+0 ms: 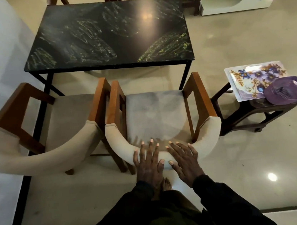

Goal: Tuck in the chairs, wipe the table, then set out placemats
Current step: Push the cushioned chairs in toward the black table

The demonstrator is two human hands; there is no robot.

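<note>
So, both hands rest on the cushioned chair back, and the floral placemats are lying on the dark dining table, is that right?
Not quite: the head view shows the floral placemats on the small side table, not the dark dining table. The left hand and right hand do rest on the chair back.

L grip [148,162] & R grip [185,161] flat, palms down, adjacent.

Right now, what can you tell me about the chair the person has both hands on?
The chair is an armchair with a curved cream padded back, a greyish seat cushion and orange-brown wooden arms. It stands upright on the pale floor, facing the black table, its seat not yet under the tabletop. The left hand and right hand lie flat on its back's top, fingers straight. A matching chair stands close beside it.
</note>
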